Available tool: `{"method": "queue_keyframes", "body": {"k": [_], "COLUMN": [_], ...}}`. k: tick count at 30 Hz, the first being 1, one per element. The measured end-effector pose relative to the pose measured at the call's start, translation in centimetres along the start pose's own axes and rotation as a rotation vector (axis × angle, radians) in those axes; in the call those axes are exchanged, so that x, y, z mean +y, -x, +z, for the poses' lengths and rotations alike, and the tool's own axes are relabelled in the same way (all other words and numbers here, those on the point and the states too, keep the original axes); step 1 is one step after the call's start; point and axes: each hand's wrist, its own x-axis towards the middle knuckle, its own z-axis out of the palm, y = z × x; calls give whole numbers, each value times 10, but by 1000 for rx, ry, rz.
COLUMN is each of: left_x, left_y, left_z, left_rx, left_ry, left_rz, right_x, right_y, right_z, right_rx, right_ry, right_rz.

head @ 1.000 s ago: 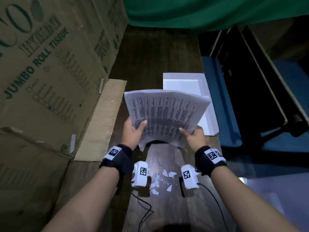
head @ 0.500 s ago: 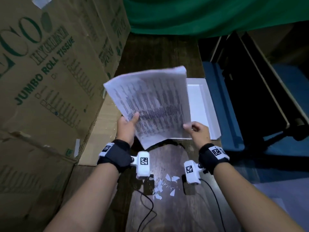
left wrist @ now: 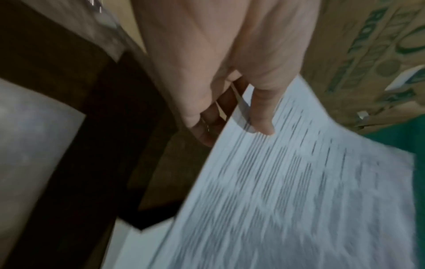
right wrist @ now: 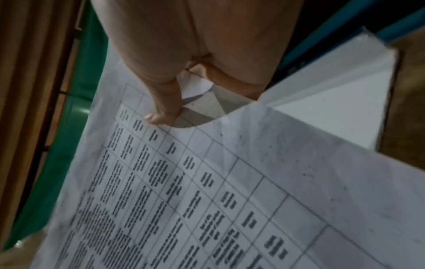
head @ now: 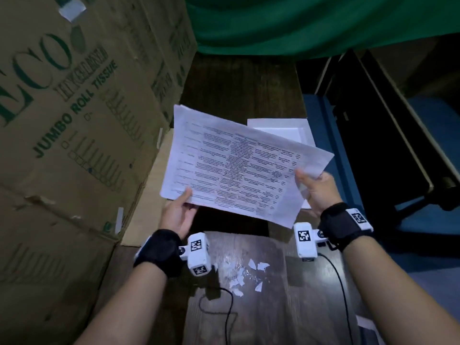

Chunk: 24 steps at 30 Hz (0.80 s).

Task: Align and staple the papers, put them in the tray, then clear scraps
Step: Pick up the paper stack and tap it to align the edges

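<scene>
I hold a stack of printed papers (head: pixel 236 165) in the air over the dark wooden table (head: pixel 249 307), lying nearly flat with the long side across. My left hand (head: pixel 179 210) pinches the near left corner, thumb on top (left wrist: pixel 262 116). At the right edge, my right hand (head: pixel 313 188) grips the sheets with its thumb on top (right wrist: pixel 161 116). The sheets are fanned slightly at the right end. A white tray (head: pixel 288 131) lies on the table behind the papers, partly hidden by them. Several small white paper scraps (head: pixel 246 275) lie on the table near me.
Large cardboard boxes (head: pixel 74 120) stand close on the left, with a flat cardboard sheet (head: pixel 149 195) at their foot. A green cloth (head: pixel 298 21) hangs at the back. A blue chair (head: pixel 373 145) stands off the table's right edge. Black cables (head: pixel 224 310) trail from the wrist cameras.
The papers have swung from upright to lying flat and sideways, turned clockwise. My right hand has shifted right to the sheets' end; my left keeps its corner.
</scene>
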Motion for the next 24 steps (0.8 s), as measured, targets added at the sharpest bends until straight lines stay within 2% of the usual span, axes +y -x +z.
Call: {"method": "queue_keyframes", "body": {"k": [4, 7, 9, 10, 13, 15, 19, 22, 24], "left_x": [27, 38, 37, 34, 18, 5, -26, -56, -55], "left_y": [-4, 1, 5, 6, 2, 0, -1, -22, -22], "left_z": [-19, -4, 11, 16, 22, 18, -3, -37, -33], "left_rx": [31, -87, -166, -156, -8, 65, 130, 184, 212], "left_ry": [-319, -656, -741, -759, -741, -680, -782, -853, -825], "left_rz": [198, 295, 330, 351, 425, 378, 229, 172, 170], "right_x": [4, 9, 9, 10, 14, 22, 55, 76, 79], "right_y": [-4, -6, -4, -3, 3, 8, 22, 25, 23], "right_z": [-21, -27, -24, -23, -23, -26, -33, -38, -37], "right_rx": [35, 51, 65, 75, 111, 132, 151, 150, 164], "right_ry": [140, 244, 269, 270, 236, 210, 244, 322, 310], "right_rz": [-60, -93, -100, -104, -114, -111, -14, 46, 50]}}
